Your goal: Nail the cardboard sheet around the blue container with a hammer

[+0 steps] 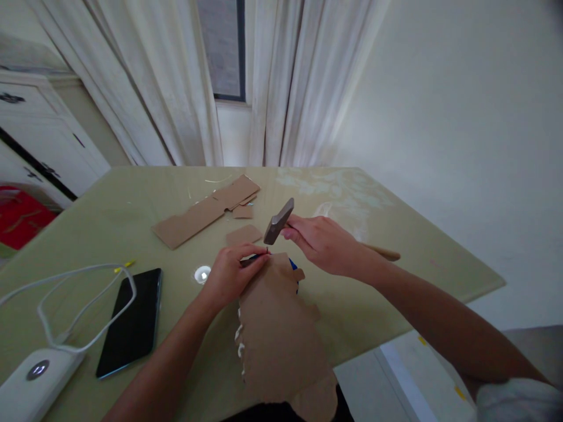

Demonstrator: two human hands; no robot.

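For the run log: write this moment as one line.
right hand: grips hammer | left hand: pinches small nail on cardboard piece | hammer raised above nail

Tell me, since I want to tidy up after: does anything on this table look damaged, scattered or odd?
Yes. The cardboard piece under the left hand has ragged, torn edges and overhangs the table edge. Cardboard scraps lie scattered behind the hammer in the right hand. A white cable loops loosely beside the phone.

Your right hand [323, 243] hides most of the hammer handle [386, 253]; whatever your left hand [231, 272] pinches is too small to tell; the cardboard piece [281, 334] runs off the bottom edge.
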